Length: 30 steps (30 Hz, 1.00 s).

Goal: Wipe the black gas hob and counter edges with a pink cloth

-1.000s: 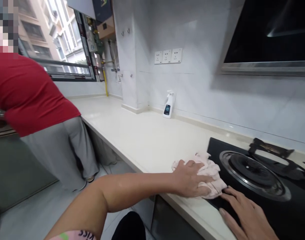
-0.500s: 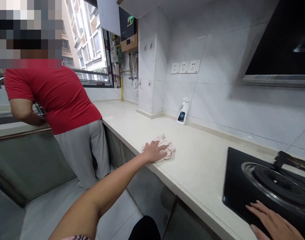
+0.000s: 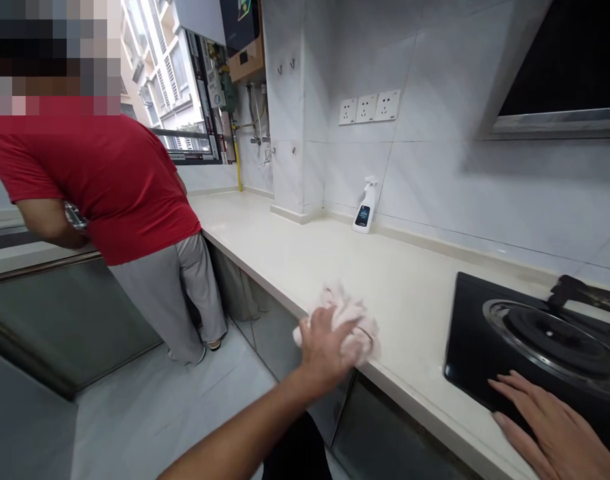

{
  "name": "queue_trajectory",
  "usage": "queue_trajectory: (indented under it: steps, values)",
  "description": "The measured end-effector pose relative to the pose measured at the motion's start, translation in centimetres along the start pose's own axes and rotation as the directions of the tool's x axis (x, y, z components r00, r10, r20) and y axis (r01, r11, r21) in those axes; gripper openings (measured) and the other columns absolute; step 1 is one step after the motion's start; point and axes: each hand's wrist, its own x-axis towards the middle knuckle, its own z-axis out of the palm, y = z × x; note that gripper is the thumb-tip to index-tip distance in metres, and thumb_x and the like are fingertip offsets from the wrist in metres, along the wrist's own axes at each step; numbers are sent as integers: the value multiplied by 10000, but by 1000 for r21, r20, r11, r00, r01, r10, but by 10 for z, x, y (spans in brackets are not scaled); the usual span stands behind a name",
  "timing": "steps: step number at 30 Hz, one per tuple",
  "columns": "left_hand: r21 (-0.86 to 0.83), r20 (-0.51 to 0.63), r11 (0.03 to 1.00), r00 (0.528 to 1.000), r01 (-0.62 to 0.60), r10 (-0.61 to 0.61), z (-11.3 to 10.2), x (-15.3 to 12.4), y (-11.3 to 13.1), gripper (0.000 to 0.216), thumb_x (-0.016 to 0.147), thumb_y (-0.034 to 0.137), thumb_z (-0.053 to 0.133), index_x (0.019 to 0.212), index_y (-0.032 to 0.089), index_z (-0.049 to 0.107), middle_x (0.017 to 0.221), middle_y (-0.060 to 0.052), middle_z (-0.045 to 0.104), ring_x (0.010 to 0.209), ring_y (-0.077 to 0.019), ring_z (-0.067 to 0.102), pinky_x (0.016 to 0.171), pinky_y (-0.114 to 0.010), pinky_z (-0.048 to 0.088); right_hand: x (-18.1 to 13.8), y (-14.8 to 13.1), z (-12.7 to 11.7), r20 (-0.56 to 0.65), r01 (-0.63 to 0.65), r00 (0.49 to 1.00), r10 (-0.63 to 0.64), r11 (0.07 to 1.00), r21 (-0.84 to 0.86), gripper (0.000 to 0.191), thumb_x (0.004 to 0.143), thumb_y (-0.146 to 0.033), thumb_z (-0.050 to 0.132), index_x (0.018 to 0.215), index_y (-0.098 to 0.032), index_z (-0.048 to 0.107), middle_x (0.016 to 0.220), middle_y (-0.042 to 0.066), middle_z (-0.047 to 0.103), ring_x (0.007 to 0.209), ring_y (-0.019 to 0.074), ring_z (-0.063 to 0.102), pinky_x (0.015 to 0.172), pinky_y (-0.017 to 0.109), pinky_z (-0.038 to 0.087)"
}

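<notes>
My left hand (image 3: 325,348) presses a crumpled pale pink cloth (image 3: 353,319) against the front edge of the cream countertop (image 3: 335,267), fingers curled over it. My right hand (image 3: 549,423) lies flat with fingers spread on the front of the black glass gas stove (image 3: 475,347), beside its round burner (image 3: 549,337). It holds nothing.
A white spray bottle (image 3: 363,207) stands by the tiled back wall. Three wall sockets (image 3: 369,107) sit above it, and a range hood (image 3: 565,73) hangs at the upper right. Another person in a red shirt (image 3: 105,183) bends over the counter at the left.
My left hand has pulled the cloth back along the counter's front edge, toward me and the stove. The right hand has stayed flat on the stove.
</notes>
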Motion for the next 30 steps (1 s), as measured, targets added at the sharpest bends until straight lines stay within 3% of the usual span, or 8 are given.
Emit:
queue_trajectory:
  steps: [6,9,12,16,19,22,26,30]
  values:
    - [-182,122,961,965,-208,231,31,-48,100,710,929,805,420,1582,526,386,1660,-42,366,1430,-454,345,1118,-708,264,6,-16,-12,11,-56,998,56,998,39,522,981,-575,464,1346,-258,662,1389,114,657,1340,345,573,1136,572,457]
    - [-250,187,909,905,-333,383,23,-47,136,724,932,791,445,1575,460,427,1658,-101,362,1437,-442,357,1127,-705,278,16,-34,-29,-83,-158,982,169,979,132,458,1038,-526,410,1262,-230,678,1375,115,643,1323,286,581,1149,502,441]
    - [-308,239,893,882,-328,406,1,-31,150,766,857,756,638,1515,383,515,1550,-153,471,1370,-443,428,1112,-706,312,28,-56,-45,-225,-212,938,262,951,224,423,1052,-508,397,1188,-230,686,1311,107,651,1270,254,597,1127,455,450]
    - [-570,238,774,846,-277,478,-30,-5,128,910,833,673,733,1586,310,373,1493,-129,529,1335,-373,489,1130,-610,391,39,-102,-39,-277,-122,941,196,958,261,440,1068,-497,366,1242,-222,662,1314,118,638,1252,239,591,1082,411,475]
    - [-699,157,681,881,-220,446,-40,9,97,638,976,383,582,1558,226,375,1504,-136,527,1378,-280,488,1165,-476,417,44,-144,-15,-108,15,994,-8,997,69,577,997,-572,531,1479,-255,521,1506,147,534,1370,326,500,1094,508,445]
    - [-641,168,739,901,-209,400,-40,13,67,497,938,292,593,1425,212,543,1390,-122,616,1332,-288,532,1160,-479,421,49,-170,3,29,74,997,-70,980,-186,801,808,-504,812,1513,-307,488,1525,171,510,1317,436,488,1014,601,438]
    - [-660,257,745,903,-96,343,-37,15,41,454,926,390,649,1361,263,624,1328,-78,674,1259,-279,610,1095,-434,483,52,-163,-5,50,164,986,-160,982,-89,513,840,-209,723,1328,-301,594,1229,99,625,1029,278,573,843,406,485]
    - [-706,188,705,945,-61,269,-37,30,34,377,973,452,566,1272,247,672,1275,-84,708,1191,-257,659,1009,-373,531,66,-127,-41,-216,135,968,-124,990,37,465,890,-148,547,1338,-269,579,1134,88,596,1004,233,559,839,348,486]
